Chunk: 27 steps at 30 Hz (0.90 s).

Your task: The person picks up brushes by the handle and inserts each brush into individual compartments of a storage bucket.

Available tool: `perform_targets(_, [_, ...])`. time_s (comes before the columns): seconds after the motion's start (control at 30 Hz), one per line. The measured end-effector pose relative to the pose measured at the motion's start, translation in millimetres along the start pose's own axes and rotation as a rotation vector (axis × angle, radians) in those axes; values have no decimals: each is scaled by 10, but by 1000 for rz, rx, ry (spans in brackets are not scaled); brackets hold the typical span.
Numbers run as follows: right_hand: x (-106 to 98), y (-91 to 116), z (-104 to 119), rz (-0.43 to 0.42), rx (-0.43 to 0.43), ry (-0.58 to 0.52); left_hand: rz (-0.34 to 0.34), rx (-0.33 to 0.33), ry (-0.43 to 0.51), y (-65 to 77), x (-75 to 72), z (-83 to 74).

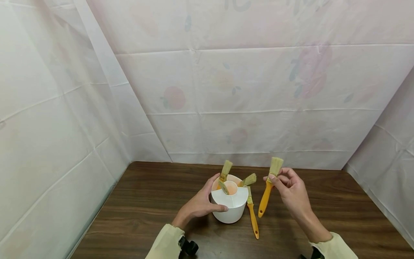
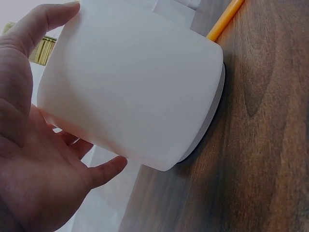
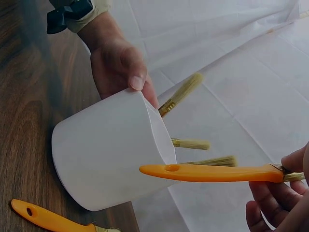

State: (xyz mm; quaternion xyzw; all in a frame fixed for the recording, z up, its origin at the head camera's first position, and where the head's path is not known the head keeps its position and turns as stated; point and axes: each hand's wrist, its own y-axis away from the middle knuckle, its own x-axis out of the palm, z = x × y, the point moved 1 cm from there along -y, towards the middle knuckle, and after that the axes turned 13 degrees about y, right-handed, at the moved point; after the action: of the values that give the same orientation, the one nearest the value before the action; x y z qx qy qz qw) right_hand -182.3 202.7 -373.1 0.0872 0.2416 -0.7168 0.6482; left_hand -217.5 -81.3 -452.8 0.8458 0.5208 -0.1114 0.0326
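Observation:
A white round pen holder [image 1: 230,211] with divided compartments and a round middle well stands on the table. My left hand [image 1: 201,200] grips it from the left, thumb on the near side near the rim. Three paintbrushes stand in it, bristles up: one leans at the back left [image 1: 226,169], one is low in front of that [image 1: 223,187], one tilts right [image 1: 249,180]. Right of the holder, my right hand [image 1: 293,191] pinches another paintbrush [image 1: 266,198] near its metal ferrule, bristles up and orange handle pointing down. In the right wrist view that handle [image 3: 212,173] passes in front of the holder.
Another orange-handled paintbrush [image 1: 253,221] lies on the dark wooden table [image 1: 139,205], just right of the holder. White sheets with faded fruit prints [image 1: 239,90] hang behind the table and along both sides.

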Motion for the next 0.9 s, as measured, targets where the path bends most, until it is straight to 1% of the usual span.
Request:
perform_targets(0.27, [2, -1, 31, -14, -34, 7, -1, 4, 17, -4, 7, -9])
perform_targets(0.53, [10, 7, 61, -19, -61, -16, 8, 12, 48, -18, 3, 8])
perform_targets(0.9, [32, 30, 129, -57, -165, -22, -5, 4, 54, -30, 20, 31])
